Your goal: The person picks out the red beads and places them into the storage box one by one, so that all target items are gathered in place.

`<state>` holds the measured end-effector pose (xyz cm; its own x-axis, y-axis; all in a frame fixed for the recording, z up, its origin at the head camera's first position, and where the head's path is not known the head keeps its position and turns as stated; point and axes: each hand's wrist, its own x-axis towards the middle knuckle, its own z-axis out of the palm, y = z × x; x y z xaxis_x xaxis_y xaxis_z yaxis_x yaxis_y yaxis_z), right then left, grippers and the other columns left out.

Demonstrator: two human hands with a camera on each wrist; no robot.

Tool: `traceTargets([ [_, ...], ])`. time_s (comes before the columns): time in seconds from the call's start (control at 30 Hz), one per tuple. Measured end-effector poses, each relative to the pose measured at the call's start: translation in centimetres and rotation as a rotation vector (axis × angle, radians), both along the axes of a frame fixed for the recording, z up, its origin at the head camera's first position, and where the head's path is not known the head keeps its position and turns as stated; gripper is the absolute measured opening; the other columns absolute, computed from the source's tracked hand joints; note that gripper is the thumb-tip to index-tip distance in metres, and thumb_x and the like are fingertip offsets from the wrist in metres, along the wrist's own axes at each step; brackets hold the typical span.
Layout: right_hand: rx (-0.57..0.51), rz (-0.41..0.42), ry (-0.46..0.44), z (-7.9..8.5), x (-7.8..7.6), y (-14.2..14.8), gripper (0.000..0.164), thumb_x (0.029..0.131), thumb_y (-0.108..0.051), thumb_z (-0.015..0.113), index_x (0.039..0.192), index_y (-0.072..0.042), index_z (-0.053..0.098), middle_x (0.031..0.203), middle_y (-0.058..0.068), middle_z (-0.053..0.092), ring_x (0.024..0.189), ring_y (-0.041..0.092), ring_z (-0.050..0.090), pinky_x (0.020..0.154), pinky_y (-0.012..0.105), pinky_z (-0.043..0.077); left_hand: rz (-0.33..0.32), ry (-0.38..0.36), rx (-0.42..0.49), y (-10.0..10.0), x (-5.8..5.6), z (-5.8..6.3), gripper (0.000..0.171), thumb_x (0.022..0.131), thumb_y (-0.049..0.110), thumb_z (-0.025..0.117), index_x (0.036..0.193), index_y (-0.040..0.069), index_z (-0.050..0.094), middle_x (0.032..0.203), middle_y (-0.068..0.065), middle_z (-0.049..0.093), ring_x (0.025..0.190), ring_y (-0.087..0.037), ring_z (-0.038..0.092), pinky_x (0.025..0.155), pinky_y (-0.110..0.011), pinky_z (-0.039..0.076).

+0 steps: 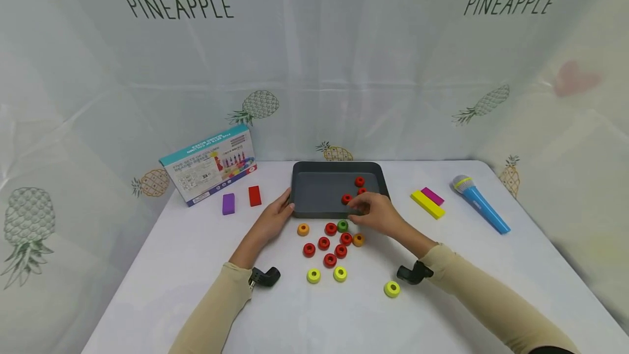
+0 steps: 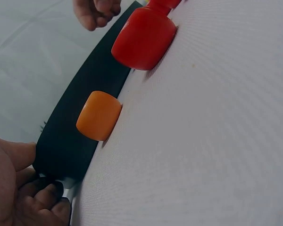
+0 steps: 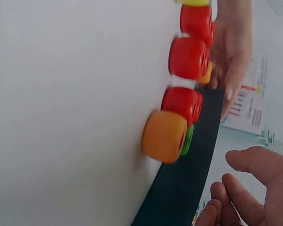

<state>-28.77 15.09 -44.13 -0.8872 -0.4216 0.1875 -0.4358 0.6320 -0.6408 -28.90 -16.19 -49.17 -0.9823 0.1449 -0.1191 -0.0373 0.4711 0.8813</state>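
Observation:
A dark grey rectangular tray [image 1: 314,187] lies at the back of the table. My left hand [image 1: 272,221] grips its left front corner, thumb at the rim and fingers curled at the side in the left wrist view. Over the tray's front right edge is my right hand [image 1: 378,213], thumb and fingers apart with nothing seen between them. Near its fingertips a red bead [image 1: 346,199] lies in the tray, with two more red ones behind. In front of the tray sit several red beads [image 1: 324,243], a green bead [image 1: 342,226], and two orange ones, one an orange bead [image 2: 99,116] near the left hand.
Three yellow beads, one a yellow bead [image 1: 391,289], lie toward the front. At left are a printed box [image 1: 211,165], a purple block [image 1: 228,204] and a red block [image 1: 254,196]. A yellow block [image 1: 427,204], magenta block [image 1: 432,196] and blue toy microphone [image 1: 484,207] lie right.

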Motion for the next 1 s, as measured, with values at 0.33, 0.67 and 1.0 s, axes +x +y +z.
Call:
traceTargets([
  [0.33, -0.025, 0.027, -0.055, -0.4, 1.8, 0.1, 0.027, 0.082, -0.013, 0.084, 0.106, -0.005, 0.076, 0.102, 0.006, 0.074, 0.091, 0.023, 0.066, 0.081, 0.034, 0.06, -0.016, 0.011, 0.019, 0.0, -0.2, -0.4, 0.061, 0.106, 0.04, 0.049, 0.161, 0.036, 0.022, 0.168, 0.007, 0.025, 0.157, -0.018, 0.021, 0.125, -0.047, 0.024],
  [0.67, -0.042, 0.036, -0.086, -1.2, 2.8, 0.0, 0.024, 0.082, -0.014, 0.082, 0.105, -0.009, 0.078, 0.102, 0.002, 0.074, 0.091, 0.018, 0.063, 0.077, 0.024, 0.056, -0.017, 0.015, 0.025, -0.3, -0.4, -0.7, 0.062, 0.106, 0.041, 0.05, 0.161, 0.036, 0.022, 0.168, 0.008, 0.025, 0.157, -0.018, 0.021, 0.125, -0.047, 0.025],
  [1.0, 0.016, 0.086, -0.037, -1.5, 3.6, -0.4, 0.027, 0.079, -0.014, 0.086, 0.103, -0.007, 0.077, 0.097, 0.002, 0.073, 0.083, 0.016, 0.061, 0.069, 0.021, 0.054, -0.014, 0.006, 0.02, -0.2, -0.3, -0.5, 0.062, 0.106, 0.042, 0.049, 0.161, 0.037, 0.022, 0.168, 0.008, 0.025, 0.157, -0.019, 0.021, 0.125, -0.048, 0.024],
])
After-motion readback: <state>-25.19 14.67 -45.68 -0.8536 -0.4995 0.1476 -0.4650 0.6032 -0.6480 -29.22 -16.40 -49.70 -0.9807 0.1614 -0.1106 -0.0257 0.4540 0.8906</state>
